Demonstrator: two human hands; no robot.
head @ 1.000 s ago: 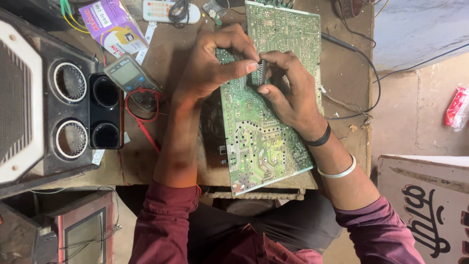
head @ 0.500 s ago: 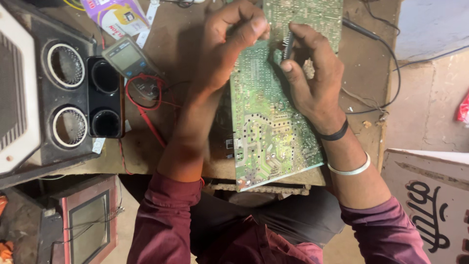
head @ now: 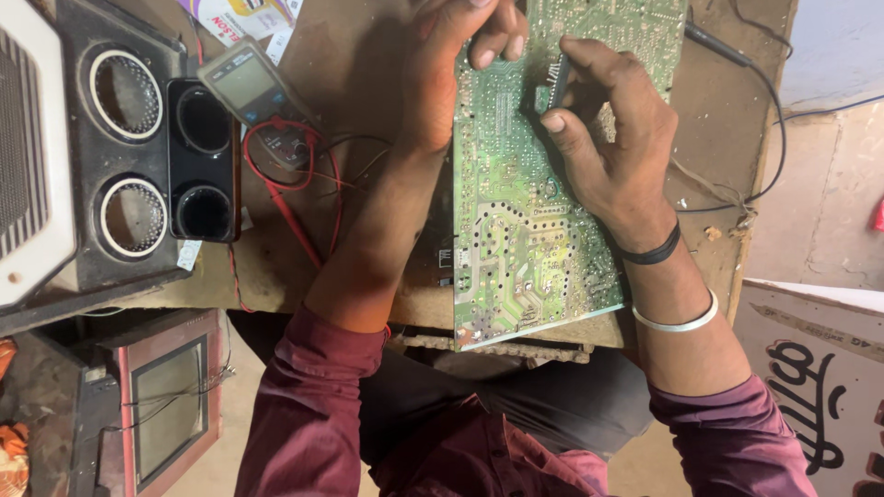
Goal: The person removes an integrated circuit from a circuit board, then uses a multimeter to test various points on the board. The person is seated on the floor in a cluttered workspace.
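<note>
since the earlier frames the view has slid so that both hands and the board's far end now sit against the top edge, and the right hand's fingers have shifted onto a dark slim part on the board. the large green printed circuit board with silver solder tracks (head: 529, 221) lies solder side up across the worn brown wooden bench (head: 359, 64), its near edge overhanging the bench's front lip at 6 o'clock and its far end cut off by the frame at 12 o'clock. the left hand (head: 451, 69) curls over the board's left edge near the top, fingers closed on that edge, thumb side hidden. the right hand (head: 612, 138) rests on the board's upper right, thumb and fingers pinched closed around a small dark slim piece (head: 559, 81); what that piece is cannot be told.

at 9 o'clock of the board, just past the left forearm, a tangle of red and black test leads (head: 295, 179) runs up to a grey handheld multimeter with a pale screen (head: 249, 87). further out at 9 o'clock stands a black speaker cabinet with round openings (head: 138, 156), leaving only a narrow strip of bare bench between it and the forearm. at 2 o'clock a thin black cable (head: 773, 129) loops over the bench's right edge.
</note>
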